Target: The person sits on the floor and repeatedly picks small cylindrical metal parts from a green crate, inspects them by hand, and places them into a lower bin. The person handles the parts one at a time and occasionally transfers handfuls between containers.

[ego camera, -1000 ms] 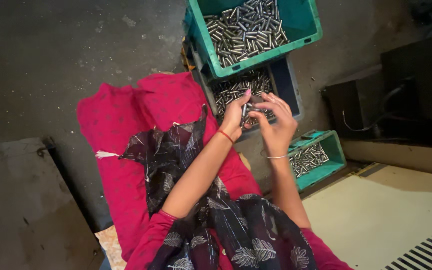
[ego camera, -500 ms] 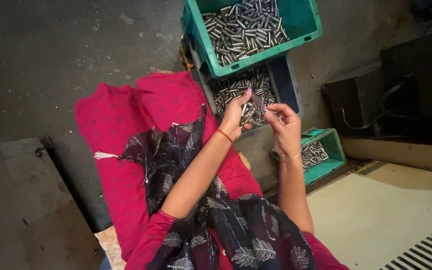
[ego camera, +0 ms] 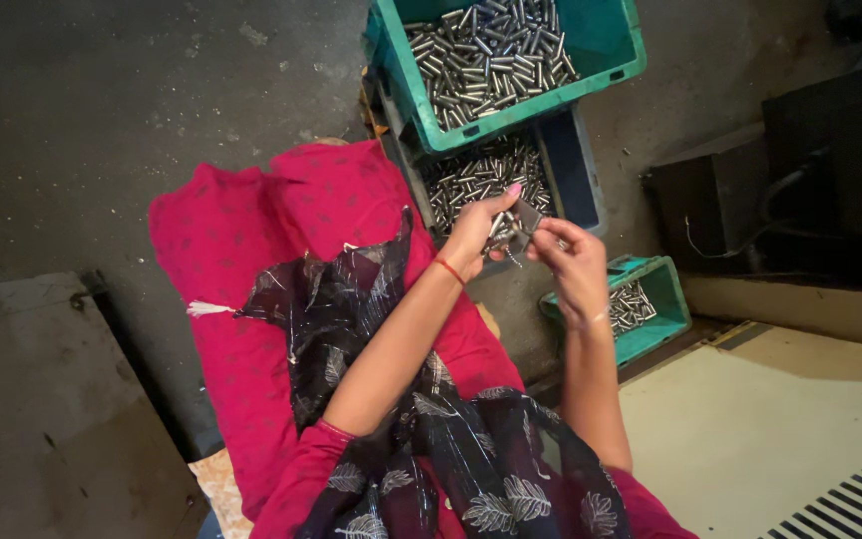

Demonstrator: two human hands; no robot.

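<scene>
She sits with both hands raised together over the dark blue crate point(ego camera: 579, 170) of metal pins: the left hand point(ego camera: 478, 233) is closed around a small bunch of pins point(ego camera: 504, 235), and the right hand point(ego camera: 573, 262) pinches at the same bunch from the right. A green crate point(ego camera: 611, 55) of pins sits farther off, and a smaller green tray point(ego camera: 662, 299) lies just right of her right wrist.

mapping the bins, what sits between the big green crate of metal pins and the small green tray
A dark blue crate holding metal pins, seen in the head view.
</scene>
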